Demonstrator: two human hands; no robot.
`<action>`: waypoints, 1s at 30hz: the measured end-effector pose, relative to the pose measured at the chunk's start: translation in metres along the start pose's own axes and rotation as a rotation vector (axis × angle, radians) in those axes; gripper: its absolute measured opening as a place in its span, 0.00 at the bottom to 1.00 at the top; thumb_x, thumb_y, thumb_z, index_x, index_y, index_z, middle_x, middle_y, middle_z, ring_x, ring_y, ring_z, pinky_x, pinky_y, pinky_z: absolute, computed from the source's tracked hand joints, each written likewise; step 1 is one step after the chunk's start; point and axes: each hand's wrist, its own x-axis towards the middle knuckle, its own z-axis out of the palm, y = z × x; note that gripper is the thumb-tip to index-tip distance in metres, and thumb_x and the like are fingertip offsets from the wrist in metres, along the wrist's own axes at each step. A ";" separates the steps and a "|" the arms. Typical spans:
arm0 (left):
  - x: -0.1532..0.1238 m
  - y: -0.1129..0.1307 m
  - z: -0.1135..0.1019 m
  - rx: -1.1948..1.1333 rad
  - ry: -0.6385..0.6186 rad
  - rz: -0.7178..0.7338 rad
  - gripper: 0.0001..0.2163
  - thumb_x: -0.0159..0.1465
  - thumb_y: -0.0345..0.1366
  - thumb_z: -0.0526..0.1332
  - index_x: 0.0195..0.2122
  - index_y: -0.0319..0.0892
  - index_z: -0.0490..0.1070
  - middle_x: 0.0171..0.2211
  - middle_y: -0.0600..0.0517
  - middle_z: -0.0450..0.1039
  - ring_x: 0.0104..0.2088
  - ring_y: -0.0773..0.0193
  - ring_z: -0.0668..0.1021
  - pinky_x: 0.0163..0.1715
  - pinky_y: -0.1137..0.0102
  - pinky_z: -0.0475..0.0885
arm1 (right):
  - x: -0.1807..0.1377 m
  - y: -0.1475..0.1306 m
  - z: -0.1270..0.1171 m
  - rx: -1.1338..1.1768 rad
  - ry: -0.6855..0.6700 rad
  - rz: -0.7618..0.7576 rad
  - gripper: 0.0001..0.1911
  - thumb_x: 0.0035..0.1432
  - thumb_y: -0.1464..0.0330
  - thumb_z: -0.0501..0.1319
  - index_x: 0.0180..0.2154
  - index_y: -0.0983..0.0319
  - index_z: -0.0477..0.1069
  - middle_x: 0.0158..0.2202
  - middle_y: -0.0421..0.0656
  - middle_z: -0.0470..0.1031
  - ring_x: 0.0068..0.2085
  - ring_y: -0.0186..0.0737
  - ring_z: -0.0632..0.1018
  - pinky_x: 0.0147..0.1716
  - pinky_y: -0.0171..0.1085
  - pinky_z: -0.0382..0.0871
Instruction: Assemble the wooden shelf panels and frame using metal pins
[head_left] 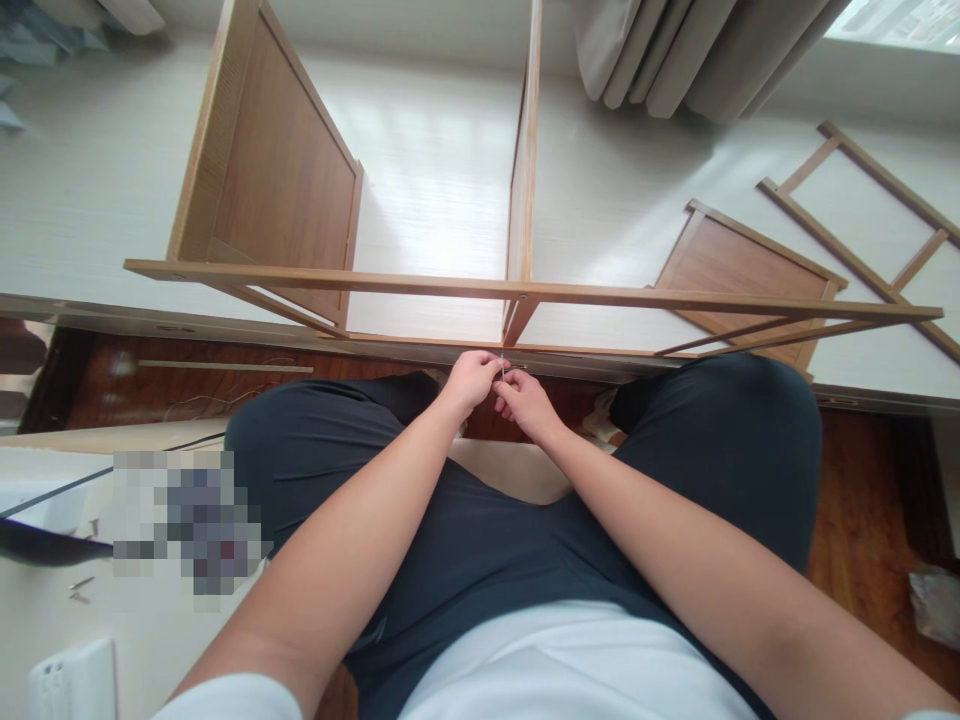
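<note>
My left hand [474, 380] and my right hand [525, 402] meet between my knees, fingertips pinched together. Between them stands a thin, shiny metal pin [502, 366], upright; it is too small to tell whether it is a screw or a hex key. Just beyond my fingers is a wooden frame [405, 286], its long front rail running left to right. A wooden divider [523, 180] joins this rail near the middle, where a small round fastener shows. A framed wooden panel [289, 170] stands at its left end.
A loose wooden panel [750, 265] and a ladder-like wooden frame [900, 235] lie on the white surface at right. Grey curtains [675, 50] hang behind. At left, a pale table [150, 640] bears several screws [81, 588] and a white device [73, 682].
</note>
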 end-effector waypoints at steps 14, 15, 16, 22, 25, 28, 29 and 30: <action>-0.005 0.008 0.002 -0.063 -0.019 -0.098 0.06 0.59 0.30 0.62 0.30 0.36 0.78 0.23 0.52 0.74 0.23 0.69 0.71 0.26 0.74 0.66 | -0.008 -0.005 -0.003 -0.345 0.114 -0.115 0.13 0.60 0.56 0.61 0.31 0.58 0.67 0.25 0.38 0.74 0.28 0.37 0.73 0.31 0.34 0.62; -0.005 0.008 0.002 -0.065 -0.018 -0.105 0.06 0.59 0.30 0.62 0.30 0.36 0.79 0.22 0.52 0.73 0.23 0.69 0.70 0.26 0.74 0.65 | -0.009 -0.007 -0.003 -0.378 0.127 -0.116 0.13 0.60 0.56 0.61 0.30 0.58 0.68 0.26 0.38 0.75 0.28 0.37 0.73 0.31 0.34 0.62; -0.005 0.009 0.002 -0.069 -0.016 -0.111 0.06 0.59 0.30 0.62 0.30 0.36 0.79 0.22 0.53 0.72 0.22 0.69 0.69 0.26 0.74 0.65 | -0.010 -0.008 -0.003 -0.405 0.138 -0.117 0.12 0.60 0.57 0.61 0.30 0.57 0.68 0.26 0.39 0.75 0.28 0.37 0.72 0.31 0.34 0.61; -0.004 0.010 0.002 -0.096 -0.011 -0.122 0.06 0.59 0.31 0.62 0.31 0.36 0.79 0.21 0.53 0.72 0.23 0.69 0.70 0.28 0.74 0.66 | -0.014 -0.013 -0.003 -0.424 0.150 -0.136 0.13 0.62 0.58 0.61 0.28 0.57 0.71 0.25 0.40 0.74 0.27 0.39 0.71 0.29 0.35 0.57; -0.004 0.010 0.002 -0.093 0.000 -0.117 0.06 0.59 0.31 0.63 0.31 0.36 0.79 0.22 0.52 0.73 0.24 0.68 0.71 0.29 0.73 0.67 | -0.014 -0.013 -0.003 -0.445 0.127 -0.150 0.13 0.64 0.59 0.58 0.29 0.57 0.71 0.25 0.40 0.75 0.27 0.39 0.72 0.31 0.35 0.59; -0.005 0.011 0.002 -0.089 0.004 -0.119 0.06 0.60 0.31 0.63 0.31 0.36 0.79 0.22 0.52 0.73 0.24 0.69 0.70 0.29 0.73 0.67 | -0.014 -0.013 -0.003 -0.480 0.114 -0.145 0.12 0.64 0.61 0.57 0.30 0.57 0.71 0.26 0.40 0.75 0.28 0.39 0.74 0.32 0.35 0.61; -0.006 0.012 0.002 -0.088 0.005 -0.118 0.06 0.60 0.31 0.63 0.31 0.36 0.79 0.22 0.52 0.73 0.24 0.69 0.70 0.29 0.73 0.67 | -0.013 -0.013 -0.004 -0.486 0.110 -0.144 0.12 0.64 0.62 0.56 0.29 0.57 0.71 0.26 0.40 0.75 0.29 0.39 0.74 0.32 0.35 0.61; -0.006 0.012 0.002 -0.086 0.006 -0.119 0.05 0.60 0.31 0.63 0.31 0.36 0.79 0.21 0.53 0.72 0.23 0.69 0.70 0.29 0.73 0.67 | -0.013 -0.013 -0.004 -0.488 0.108 -0.146 0.12 0.64 0.63 0.55 0.29 0.57 0.70 0.26 0.40 0.76 0.29 0.40 0.74 0.33 0.35 0.62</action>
